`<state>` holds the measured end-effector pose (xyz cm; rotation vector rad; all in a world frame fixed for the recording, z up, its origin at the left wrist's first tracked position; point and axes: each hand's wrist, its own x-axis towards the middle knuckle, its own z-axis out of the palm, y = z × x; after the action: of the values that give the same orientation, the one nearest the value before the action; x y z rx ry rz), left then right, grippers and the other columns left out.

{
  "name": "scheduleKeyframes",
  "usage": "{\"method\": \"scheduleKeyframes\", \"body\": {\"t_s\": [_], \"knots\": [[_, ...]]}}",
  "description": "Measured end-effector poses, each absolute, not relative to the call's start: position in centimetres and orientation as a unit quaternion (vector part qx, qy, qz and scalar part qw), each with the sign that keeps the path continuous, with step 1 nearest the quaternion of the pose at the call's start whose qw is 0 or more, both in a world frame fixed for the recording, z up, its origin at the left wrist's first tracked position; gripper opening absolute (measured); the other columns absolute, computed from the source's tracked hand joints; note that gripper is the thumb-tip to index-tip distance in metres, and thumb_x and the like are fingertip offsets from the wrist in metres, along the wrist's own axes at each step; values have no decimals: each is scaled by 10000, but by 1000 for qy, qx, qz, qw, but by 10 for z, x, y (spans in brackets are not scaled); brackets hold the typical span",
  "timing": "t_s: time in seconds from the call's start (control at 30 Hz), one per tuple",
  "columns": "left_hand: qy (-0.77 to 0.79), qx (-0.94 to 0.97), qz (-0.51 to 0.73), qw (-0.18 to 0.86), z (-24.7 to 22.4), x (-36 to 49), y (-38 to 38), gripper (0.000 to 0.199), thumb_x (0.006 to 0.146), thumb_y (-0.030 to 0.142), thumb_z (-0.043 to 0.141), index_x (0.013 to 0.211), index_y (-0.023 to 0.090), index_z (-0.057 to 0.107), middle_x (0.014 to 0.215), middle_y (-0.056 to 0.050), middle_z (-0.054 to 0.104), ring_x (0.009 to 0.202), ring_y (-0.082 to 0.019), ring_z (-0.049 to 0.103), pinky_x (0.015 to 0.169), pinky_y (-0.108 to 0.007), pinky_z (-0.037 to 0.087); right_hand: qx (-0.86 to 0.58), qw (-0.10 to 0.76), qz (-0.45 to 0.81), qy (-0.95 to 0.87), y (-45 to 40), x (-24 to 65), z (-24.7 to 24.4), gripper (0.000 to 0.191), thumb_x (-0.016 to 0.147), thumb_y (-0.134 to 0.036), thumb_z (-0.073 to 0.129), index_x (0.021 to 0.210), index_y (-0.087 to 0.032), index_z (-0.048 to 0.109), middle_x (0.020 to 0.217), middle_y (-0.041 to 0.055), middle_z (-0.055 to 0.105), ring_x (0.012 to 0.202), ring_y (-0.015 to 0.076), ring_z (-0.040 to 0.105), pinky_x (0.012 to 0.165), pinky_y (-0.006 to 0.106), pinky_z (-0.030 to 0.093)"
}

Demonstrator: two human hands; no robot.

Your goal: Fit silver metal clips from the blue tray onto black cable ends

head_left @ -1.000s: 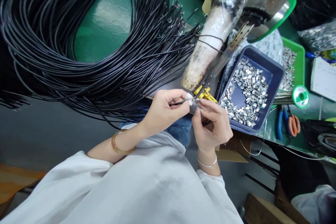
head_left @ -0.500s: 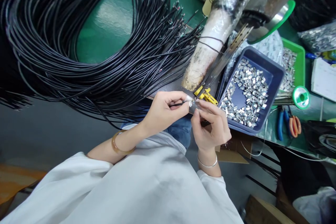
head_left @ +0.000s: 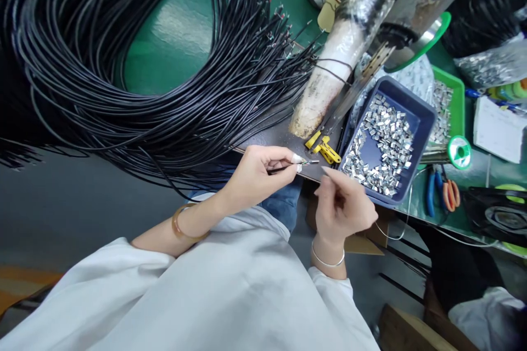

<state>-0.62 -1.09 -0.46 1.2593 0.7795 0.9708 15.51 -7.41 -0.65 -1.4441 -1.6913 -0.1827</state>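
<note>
My left hand (head_left: pixel 265 173) pinches a thin black cable (head_left: pixel 279 169) between thumb and fingertips, close to its end. A small silver metal piece (head_left: pixel 313 162) sits at that end, just past my fingertips, with thin wires visible beside it. White wrapping covers a fingertip of this hand. My right hand (head_left: pixel 345 200) is a short way to the right of the cable end, not touching it. Its fingers are loosely curled, with index and thumb tips apart and nothing visible between them. Beyond both hands lies a yellow plastic tool (head_left: pixel 323 147) on the bench edge.
A large bundle of black cables (head_left: pixel 164 115) covers the left of the green bench (head_left: pixel 164 38). Right of my hands stands a blue bin (head_left: pixel 426 112) of small metal pieces. A wrapped tube (head_left: pixel 319 90), green tray (head_left: pixel 458 96), solder spool (head_left: pixel 459 152) and pliers (head_left: pixel 448 193) are nearby.
My right hand has let go of the cable end and drawn back to the right, leaving the silver piece exposed. My left hand keeps its pinch on the cable. The view has shifted slightly.
</note>
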Motion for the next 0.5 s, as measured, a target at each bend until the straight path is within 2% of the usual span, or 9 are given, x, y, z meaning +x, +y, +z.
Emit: {"method": "scheduleKeyframes", "body": {"t_s": [0.1, 0.2, 0.27, 0.37, 0.43, 0.5], "knots": [[356, 626, 439, 537, -11, -7, -14, 106, 835, 143, 662, 775, 101, 739, 663, -21, 668, 589, -87, 540, 554, -199, 440, -582, 343, -96, -731, -72, 150, 0, 134, 916, -220, 711, 1044, -249, 688, 642, -84, 681, 460, 50, 536, 523, 217, 418], [375, 646, 446, 492, -12, -8, -16, 100, 841, 139, 661, 803, 93, 741, 652, -15, 664, 573, -82, 524, 553, -201, 432, -607, 349, -60, -711, -71, 144, 1, 23, 928, -222, 687, 931, -233, 666, 589, -93, 611, 458, 40, 500, 519, 203, 391], [368, 625, 442, 528, -8, -9, -16, 94, 852, 145, 651, 824, 98, 728, 632, -2, 648, 546, -74, 519, 533, -193, 429, -632, 380, 12, -675, -71, 142, -1, 44, 943, -245, 655, 901, -231, 650, 596, -93, 585, 453, 39, 479, 492, 193, 383], [320, 578, 402, 634, 0, -13, -15, 79, 862, 154, 639, 814, 114, 686, 616, 10, 642, 508, -62, 524, 499, -171, 430, -639, 443, 147, -612, -72, 144, -5, 130, 955, -328, 628, 869, -231, 629, 593, -91, 548, 433, 51, 458, 427, 191, 365], [298, 549, 369, 689, 3, -15, -13, 66, 854, 152, 641, 802, 121, 667, 623, 2, 660, 527, -68, 565, 524, -163, 462, -635, 488, 164, -576, -74, 146, -6, 167, 950, -361, 633, 843, -233, 623, 591, -87, 541, 427, 56, 456, 405, 193, 353], [299, 524, 354, 714, 3, -15, -12, 56, 845, 151, 644, 800, 123, 662, 621, -3, 666, 558, -77, 602, 565, -164, 491, -627, 519, 125, -567, -75, 148, -5, 132, 940, -348, 650, 865, -239, 644, 600, -84, 557, 432, 52, 459, 406, 190, 349]]}}
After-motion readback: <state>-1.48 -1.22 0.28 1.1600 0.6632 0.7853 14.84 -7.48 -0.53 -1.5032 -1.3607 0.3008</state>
